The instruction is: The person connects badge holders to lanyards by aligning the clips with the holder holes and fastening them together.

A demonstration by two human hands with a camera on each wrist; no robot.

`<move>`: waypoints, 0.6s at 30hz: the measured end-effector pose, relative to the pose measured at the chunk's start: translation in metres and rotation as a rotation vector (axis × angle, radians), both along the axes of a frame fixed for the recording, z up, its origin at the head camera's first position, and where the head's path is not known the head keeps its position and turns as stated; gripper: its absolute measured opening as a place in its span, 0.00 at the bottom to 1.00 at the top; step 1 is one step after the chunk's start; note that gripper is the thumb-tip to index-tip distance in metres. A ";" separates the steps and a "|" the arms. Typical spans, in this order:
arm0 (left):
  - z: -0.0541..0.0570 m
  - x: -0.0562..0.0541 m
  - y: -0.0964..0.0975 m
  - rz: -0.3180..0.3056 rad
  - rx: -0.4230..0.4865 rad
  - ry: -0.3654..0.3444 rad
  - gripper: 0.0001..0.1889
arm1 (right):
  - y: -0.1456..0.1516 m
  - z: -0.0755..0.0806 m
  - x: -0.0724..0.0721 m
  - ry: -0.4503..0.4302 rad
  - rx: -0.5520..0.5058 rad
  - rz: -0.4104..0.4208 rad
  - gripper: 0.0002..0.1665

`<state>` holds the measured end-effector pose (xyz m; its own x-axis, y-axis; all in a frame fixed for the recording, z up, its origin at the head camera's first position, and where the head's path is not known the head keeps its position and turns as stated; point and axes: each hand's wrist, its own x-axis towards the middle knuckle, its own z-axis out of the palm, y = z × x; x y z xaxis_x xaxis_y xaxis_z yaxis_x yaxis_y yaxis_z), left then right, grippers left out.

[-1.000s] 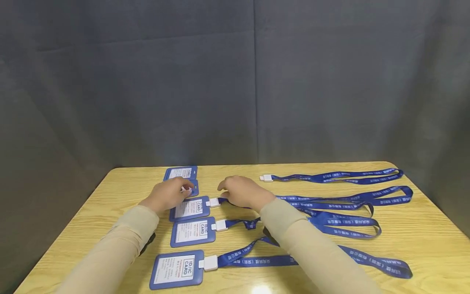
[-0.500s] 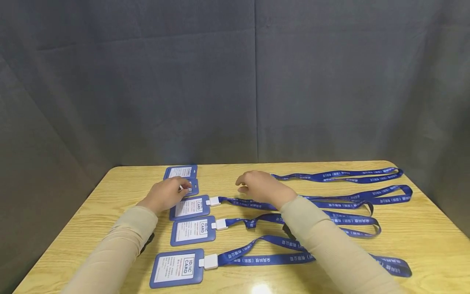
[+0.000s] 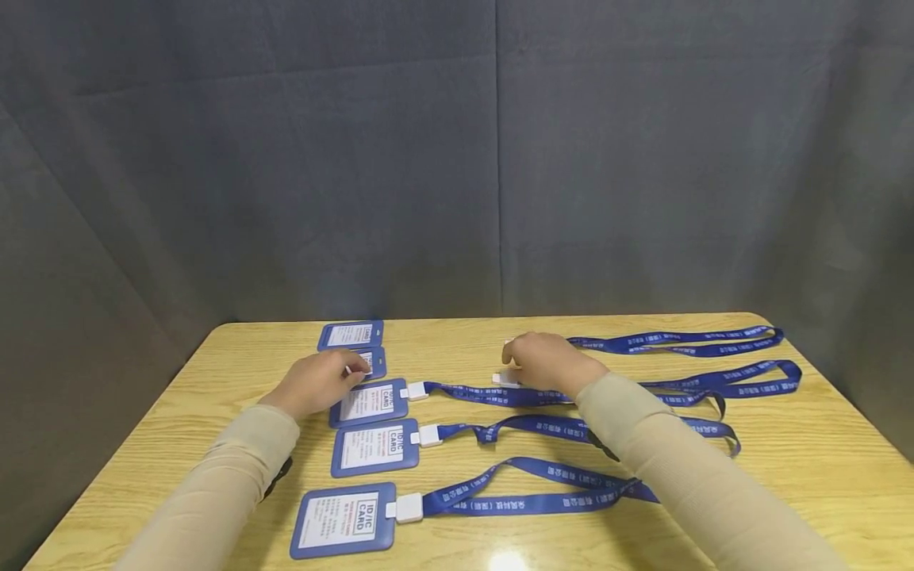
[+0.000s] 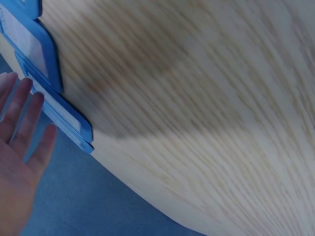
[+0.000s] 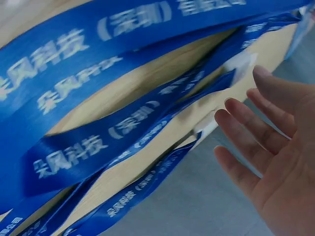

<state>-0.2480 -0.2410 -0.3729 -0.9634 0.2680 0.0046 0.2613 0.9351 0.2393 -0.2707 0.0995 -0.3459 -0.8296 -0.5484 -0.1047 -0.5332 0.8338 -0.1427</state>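
Judged strap [image 3: 757, 389] light and limp, best pinched at its stiff white clip [image 3: 505, 380]; found right hand [image 3: 548, 363] and left hand [image 3: 316, 382] loose-fingered, apparently holding nothing.

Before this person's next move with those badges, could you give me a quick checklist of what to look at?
1. Three nearest card holders joined to lanyards: ok.
2. Two farthest card holders joined to lanyards: not ok, nothing in their slots.
3. Right hand free: ok, its fingers hold nothing.
4. Loose white clip visible by the right hand: ok.
5. Left hand touching the second-farthest holder: cannot tell.
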 end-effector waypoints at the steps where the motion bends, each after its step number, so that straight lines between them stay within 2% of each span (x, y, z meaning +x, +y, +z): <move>1: 0.000 0.000 0.000 -0.001 -0.002 0.000 0.12 | 0.002 -0.001 0.000 0.005 0.006 0.007 0.16; 6: 0.002 -0.002 -0.003 -0.014 -0.010 0.011 0.11 | 0.007 -0.008 -0.001 0.005 -0.003 0.007 0.13; 12: 0.003 -0.004 -0.005 -0.017 -0.004 0.013 0.11 | 0.008 -0.018 -0.005 0.039 -0.079 0.022 0.08; 18: 0.034 0.017 -0.007 0.012 -0.027 -0.010 0.11 | -0.002 -0.005 0.006 0.069 -0.135 0.045 0.07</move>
